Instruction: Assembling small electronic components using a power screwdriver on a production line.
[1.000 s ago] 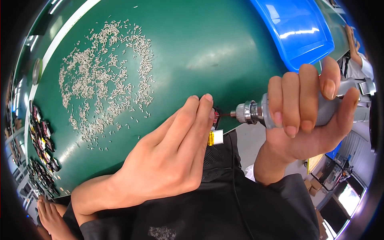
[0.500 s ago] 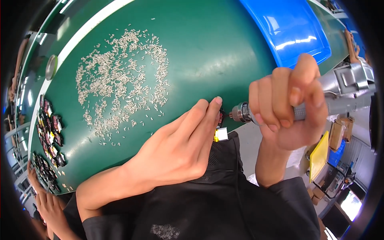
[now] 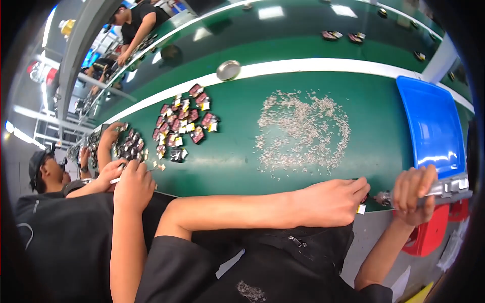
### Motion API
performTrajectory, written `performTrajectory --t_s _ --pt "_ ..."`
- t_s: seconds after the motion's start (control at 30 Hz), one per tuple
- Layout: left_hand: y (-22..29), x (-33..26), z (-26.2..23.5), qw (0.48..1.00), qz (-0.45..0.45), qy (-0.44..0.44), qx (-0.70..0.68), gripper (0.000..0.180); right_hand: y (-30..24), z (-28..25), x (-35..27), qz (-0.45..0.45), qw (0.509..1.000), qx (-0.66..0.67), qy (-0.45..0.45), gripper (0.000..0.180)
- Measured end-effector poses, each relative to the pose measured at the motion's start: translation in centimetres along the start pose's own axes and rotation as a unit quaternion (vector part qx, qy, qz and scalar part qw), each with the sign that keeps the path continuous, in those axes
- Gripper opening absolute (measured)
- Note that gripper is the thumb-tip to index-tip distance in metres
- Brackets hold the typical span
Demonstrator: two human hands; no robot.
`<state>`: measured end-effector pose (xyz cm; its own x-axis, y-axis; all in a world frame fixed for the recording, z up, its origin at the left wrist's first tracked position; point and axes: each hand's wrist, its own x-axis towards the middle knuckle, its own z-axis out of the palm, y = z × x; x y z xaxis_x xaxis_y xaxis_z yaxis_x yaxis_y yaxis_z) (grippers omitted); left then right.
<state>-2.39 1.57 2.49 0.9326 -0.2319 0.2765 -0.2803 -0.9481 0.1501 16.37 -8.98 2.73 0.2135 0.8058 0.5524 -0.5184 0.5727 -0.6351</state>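
My left hand (image 3: pixel 328 204) lies low at the green table's front edge, its fingers pinched on a small dark module (image 3: pixel 365 198) with a white tab; the fingers hide most of it. To its right, my right hand (image 3: pixel 415 194) is wrapped round a silver-grey power screwdriver (image 3: pixel 447 188). The screwdriver lies almost level, its nose (image 3: pixel 384 198) pointing left at the module. Whether the bit touches the module, I cannot tell. Beyond my left hand, many tiny silver pin-like pieces (image 3: pixel 308 131), perhaps screws, are spread over the green table (image 3: pixel 227 174).
A blue tray (image 3: pixel 437 129) stands at the right. Several dark red modules with white tabs (image 3: pixel 177 121) lie left of the pieces, near a round metal dish (image 3: pixel 228 69). At left, a co-worker's hands (image 3: pixel 132 184) work beside darker modules (image 3: pixel 130 144). A red stool (image 3: pixel 427 232) stands below right.
The view has swung up and left, bringing the co-worker, the module pile and the far table into sight. My hands still hold the module and the screwdriver, nose toward module.
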Motion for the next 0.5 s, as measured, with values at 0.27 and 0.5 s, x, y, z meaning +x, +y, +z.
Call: performTrajectory --t_s 0.27,0.5 --pt "-10.0 -6.7 -9.7 0.936 -0.341 -0.023 0.082 0.008 1.3 0.3 -1.8 -0.055 0.982 0.068 0.167 0.014" --pt "-10.9 -17.3 -10.1 0.654 -0.706 0.024 0.27 0.028 3.5 0.4 -2.6 0.003 0.951 0.106 0.291 0.014"
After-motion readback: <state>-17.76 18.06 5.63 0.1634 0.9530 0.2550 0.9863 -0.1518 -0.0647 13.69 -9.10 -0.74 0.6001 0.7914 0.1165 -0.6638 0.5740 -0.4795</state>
